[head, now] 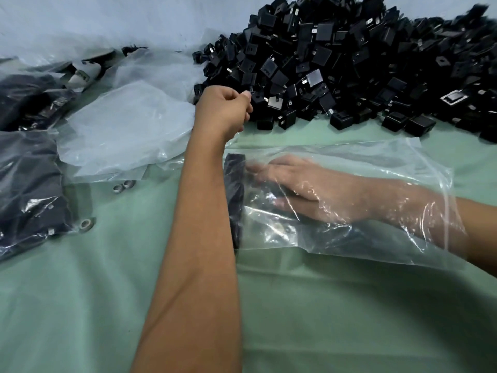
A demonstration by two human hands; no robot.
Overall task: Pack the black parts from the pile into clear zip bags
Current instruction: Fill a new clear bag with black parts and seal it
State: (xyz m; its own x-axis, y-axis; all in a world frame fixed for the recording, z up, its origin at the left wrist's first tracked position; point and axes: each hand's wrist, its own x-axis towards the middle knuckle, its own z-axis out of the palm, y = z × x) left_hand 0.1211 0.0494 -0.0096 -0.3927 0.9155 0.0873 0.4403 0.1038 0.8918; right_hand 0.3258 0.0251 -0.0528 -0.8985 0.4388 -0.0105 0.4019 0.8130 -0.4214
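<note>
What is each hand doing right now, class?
Left hand: curled, pinching a black part at the pile.
Right hand: fingers straight, inside the clear bag, open.

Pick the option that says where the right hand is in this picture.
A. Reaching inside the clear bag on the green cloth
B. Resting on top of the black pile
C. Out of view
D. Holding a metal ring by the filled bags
A: the right hand shows through the plastic of the clear bag, fingers flat among black parts at the bag's far end.
</note>
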